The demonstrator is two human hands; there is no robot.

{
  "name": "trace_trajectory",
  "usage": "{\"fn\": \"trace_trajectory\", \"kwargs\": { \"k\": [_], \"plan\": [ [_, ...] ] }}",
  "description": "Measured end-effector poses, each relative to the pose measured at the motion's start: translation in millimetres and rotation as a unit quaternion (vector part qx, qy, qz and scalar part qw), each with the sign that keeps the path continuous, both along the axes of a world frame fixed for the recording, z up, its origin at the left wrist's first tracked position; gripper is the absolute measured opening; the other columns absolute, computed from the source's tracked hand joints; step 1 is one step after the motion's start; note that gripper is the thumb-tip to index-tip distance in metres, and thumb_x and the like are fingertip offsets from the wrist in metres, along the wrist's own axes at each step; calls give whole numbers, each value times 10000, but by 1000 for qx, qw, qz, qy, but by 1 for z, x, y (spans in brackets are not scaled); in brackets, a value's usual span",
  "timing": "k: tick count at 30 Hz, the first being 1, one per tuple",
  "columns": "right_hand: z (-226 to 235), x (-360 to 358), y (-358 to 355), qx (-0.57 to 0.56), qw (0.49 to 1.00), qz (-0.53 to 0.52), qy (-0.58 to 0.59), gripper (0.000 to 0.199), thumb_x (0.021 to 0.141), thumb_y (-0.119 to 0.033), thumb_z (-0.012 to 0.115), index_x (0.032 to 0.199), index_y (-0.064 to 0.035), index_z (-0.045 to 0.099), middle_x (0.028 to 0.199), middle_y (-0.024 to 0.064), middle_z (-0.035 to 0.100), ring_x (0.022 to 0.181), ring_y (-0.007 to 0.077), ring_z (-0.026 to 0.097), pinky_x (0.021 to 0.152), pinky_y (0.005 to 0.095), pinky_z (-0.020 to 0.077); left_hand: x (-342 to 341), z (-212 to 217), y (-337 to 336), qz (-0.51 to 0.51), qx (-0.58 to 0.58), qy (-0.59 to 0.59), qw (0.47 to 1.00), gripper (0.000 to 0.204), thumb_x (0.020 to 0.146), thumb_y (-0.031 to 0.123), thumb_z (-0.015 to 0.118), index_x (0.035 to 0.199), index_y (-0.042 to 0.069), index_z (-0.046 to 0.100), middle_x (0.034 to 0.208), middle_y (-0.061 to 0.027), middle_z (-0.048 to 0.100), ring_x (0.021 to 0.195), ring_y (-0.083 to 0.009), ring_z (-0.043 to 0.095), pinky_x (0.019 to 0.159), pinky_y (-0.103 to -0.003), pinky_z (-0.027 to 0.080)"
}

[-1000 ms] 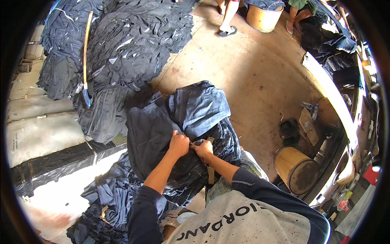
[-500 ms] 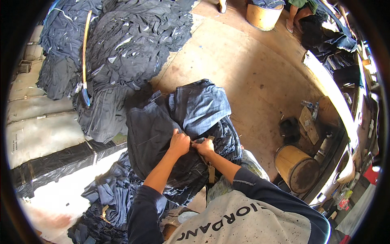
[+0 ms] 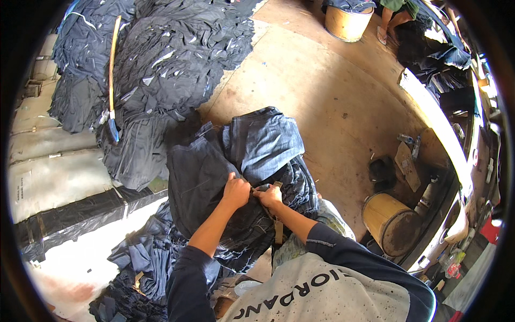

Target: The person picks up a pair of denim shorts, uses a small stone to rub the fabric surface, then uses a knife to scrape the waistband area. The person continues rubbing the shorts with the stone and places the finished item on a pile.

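Note:
A thick bundle of dark denim pieces [image 3: 198, 177], some with frayed edges, lies in front of me. A lighter blue folded denim piece [image 3: 268, 145] rests on its far part. My left hand [image 3: 236, 191] is closed in a fist over the middle of the bundle. Almost touching it, my right hand [image 3: 268, 197] pinches its fingers together. Both grip a narrow strip on the bundle, mostly hidden by the fingers. A tan length of strip [image 3: 278, 231] shows below my right hand.
A large heap of dark cloth [image 3: 177, 59] spreads far left, with a long wooden-handled tool [image 3: 112, 75] on it. More denim [image 3: 150, 252] lies near left. A tan drum [image 3: 383, 217] lies at right; another drum [image 3: 348, 22] stands far off beside a person's legs [image 3: 394, 21].
My hands stay nearly in place, closed over the bundle, with only a slight shift. At the far edge, a foot near the far drum has gone from view.

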State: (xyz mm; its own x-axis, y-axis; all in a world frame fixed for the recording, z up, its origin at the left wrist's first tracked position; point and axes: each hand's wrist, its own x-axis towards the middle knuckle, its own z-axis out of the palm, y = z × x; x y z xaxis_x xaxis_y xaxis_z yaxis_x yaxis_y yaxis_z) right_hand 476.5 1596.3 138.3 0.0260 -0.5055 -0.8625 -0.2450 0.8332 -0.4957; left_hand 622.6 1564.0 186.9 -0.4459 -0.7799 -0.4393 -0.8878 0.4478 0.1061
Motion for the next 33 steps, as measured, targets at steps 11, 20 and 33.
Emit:
{"fn": "trace_trajectory", "kwargs": {
  "k": [11, 20, 33],
  "plan": [
    [-9, 2, 1, -2, 1000, 20, 16, 429, 722, -323, 830, 1039, -53, 728, 1046, 185, 736, 983, 317, 717, 863, 400, 565, -3, -8, 2, -21, -33, 68, 997, 166, 760, 159, 670, 616, 75, 682, 644, -163, 667, 653, -313, 673, 949, -483, 384],
    [6, -2, -15, 10, 991, 129, 25, 676, 681, -449, 853, 1171, -11, 699, 1168, 224, 696, 1096, 319, 687, 924, 387, 556, 5, -4, 0, 5, 24, -3, 1000, 194, 806, 169, 659, 647, 64, 689, 646, -164, 663, 660, -322, 671, 1008, -486, 348],
    [-6, -2, -5, 5, 998, 60, 14, 646, 722, -448, 816, 1227, -64, 689, 1199, 203, 693, 1110, 319, 681, 942, 390, 545, -4, -5, 1, 14, 30, 17, 999, 149, 769, 135, 644, 654, 54, 692, 686, -179, 674, 700, -336, 673, 982, -503, 351]
  ]
}}
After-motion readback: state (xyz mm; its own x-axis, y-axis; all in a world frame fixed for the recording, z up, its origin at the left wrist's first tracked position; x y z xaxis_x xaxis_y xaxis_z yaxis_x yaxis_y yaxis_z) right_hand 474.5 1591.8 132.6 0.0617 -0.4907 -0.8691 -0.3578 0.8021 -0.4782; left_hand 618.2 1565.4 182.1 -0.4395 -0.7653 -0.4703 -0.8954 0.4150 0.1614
